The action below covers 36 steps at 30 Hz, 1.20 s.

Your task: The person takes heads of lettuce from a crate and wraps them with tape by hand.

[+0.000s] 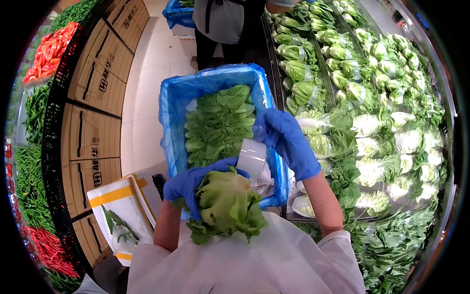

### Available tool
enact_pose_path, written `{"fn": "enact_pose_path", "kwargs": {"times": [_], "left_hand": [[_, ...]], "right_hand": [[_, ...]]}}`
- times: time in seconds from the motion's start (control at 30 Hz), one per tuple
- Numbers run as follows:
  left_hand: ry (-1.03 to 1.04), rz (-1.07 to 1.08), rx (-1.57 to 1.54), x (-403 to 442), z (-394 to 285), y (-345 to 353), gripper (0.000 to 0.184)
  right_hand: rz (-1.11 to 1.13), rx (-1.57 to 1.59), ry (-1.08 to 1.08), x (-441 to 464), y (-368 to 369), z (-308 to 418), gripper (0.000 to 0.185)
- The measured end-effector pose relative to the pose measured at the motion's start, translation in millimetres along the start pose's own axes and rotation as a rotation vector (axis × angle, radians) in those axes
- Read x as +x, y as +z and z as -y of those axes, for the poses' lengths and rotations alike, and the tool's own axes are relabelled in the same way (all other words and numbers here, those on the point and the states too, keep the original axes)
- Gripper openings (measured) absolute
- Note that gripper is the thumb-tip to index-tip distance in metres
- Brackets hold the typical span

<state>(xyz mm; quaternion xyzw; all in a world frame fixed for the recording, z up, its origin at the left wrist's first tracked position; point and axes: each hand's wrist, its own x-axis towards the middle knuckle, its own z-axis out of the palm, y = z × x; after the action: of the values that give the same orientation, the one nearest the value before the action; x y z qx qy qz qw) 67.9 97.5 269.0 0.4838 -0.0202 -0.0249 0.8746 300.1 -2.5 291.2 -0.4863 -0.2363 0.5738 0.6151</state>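
Observation:
A loose, leafy head of lettuce [223, 200] is close to my chest, with the blue-gloved fingers of my left hand [188, 185] wrapped round its left side and top. A roll of clear tape [252, 158] sits between my two hands, beside my left fingertips. What bears the roll's weight is partly hidden. My right hand [289, 143], also blue-gloved, has its fingers closed in a pinch on a thin clear strip at the roll's upper edge. Under both hands stands a crate lined with blue plastic [170, 115], holding rows of green lettuce [220, 125].
Wrapped cabbages [369, 147] and leafy greens [391, 245] fill the sloped display on the right. A white foam box [120, 201] stands at lower left, near wooden-look cabinets [95, 127]. Another person [220, 24] stands beyond the crate. Red peppers [51, 51] lie at far left.

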Motion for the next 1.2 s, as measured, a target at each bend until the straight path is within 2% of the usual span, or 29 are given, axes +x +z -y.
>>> {"fn": "enact_pose_path", "kwargs": {"times": [0.07,0.1,0.17,0.2,0.23,0.3,0.33,0.47,0.5,0.57,0.63,0.7,0.73,0.77,0.83,0.87,0.93,1.0,1.03,1.1,1.17,1.2], "left_hand": [[-0.091,-0.239,-0.363,-9,18,4,0.070],[-0.135,-0.360,-0.545,-15,31,5,0.058],[-0.220,-0.602,-0.908,-24,55,2,0.038],[-0.216,-0.607,-0.908,-29,68,-5,0.038],[-0.160,-0.652,-0.829,-38,85,-14,0.038],[-0.053,-0.665,-0.843,-42,95,-19,0.041],[-0.002,-0.659,-0.857,-39,95,-20,0.042],[0.151,-0.633,-0.906,-25,92,-19,0.047],[0.177,-0.630,-0.909,-23,92,-19,0.049],[0.217,-0.620,-0.914,-22,89,-21,0.052],[0.247,-0.620,-0.903,-23,86,-21,0.055],[0.248,-0.624,-0.870,-22,83,-19,0.058],[0.242,-0.616,-0.841,-19,78,-16,0.060],[0.229,-0.607,-0.800,-17,73,-12,0.061],[0.179,-0.559,-0.691,-4,59,1,0.064],[0.152,-0.529,-0.614,2,51,9,0.066],[0.101,-0.441,-0.490,9,43,23,0.069],[0.063,-0.344,-0.350,9,37,29,0.083],[0.108,-0.361,-0.128,8,33,33,0.095],[0.151,-0.379,0.099,4,34,34,0.107],[0.154,-0.404,0.077,2,37,32,0.109],[0.155,-0.412,0.069,0,35,32,0.109]], "right_hand": [[0.056,0.319,-0.089,6,-2,-11,0.029],[0.058,0.320,-0.090,5,-2,-16,0.029],[0.168,0.385,0.244,-5,-1,-32,0.038],[0.254,0.576,0.350,-9,-9,-54,0.042],[0.258,0.577,0.357,-18,-6,-59,0.042],[0.061,0.789,0.335,-34,-2,-68,0.047],[0.061,0.789,0.339,-38,-1,-71,0.047],[-0.147,0.611,0.118,-43,-3,-79,0.051],[-0.143,0.609,0.124,-41,-8,-73,0.051],[-0.005,0.218,-0.011,-40,-11,-46,0.059],[-0.078,0.167,-0.004,-47,-14,-31,0.058],[-0.114,-0.135,-0.003,-50,-34,-35,0.051],[-0.154,-0.106,-0.016,-52,-30,-35,0.041],[-0.158,-0.109,-0.018,-53,-23,-35,0.041],[-0.456,0.012,-0.003,-55,-4,-39,0.031],[-0.498,0.069,-0.022,-55,4,-41,0.025],[-0.477,0.088,-0.015,-55,16,-47,0.025],[-0.399,0.054,-0.054,-53,26,-51,0.025],[-0.396,0.055,-0.052,-55,31,-49,0.025],[-0.357,0.088,-0.003,-61,43,-39,0.024],[-0.314,0.103,-0.019,-64,51,-35,0.022],[-0.279,-0.015,-0.025,-68,49,-35,0.021]]}}
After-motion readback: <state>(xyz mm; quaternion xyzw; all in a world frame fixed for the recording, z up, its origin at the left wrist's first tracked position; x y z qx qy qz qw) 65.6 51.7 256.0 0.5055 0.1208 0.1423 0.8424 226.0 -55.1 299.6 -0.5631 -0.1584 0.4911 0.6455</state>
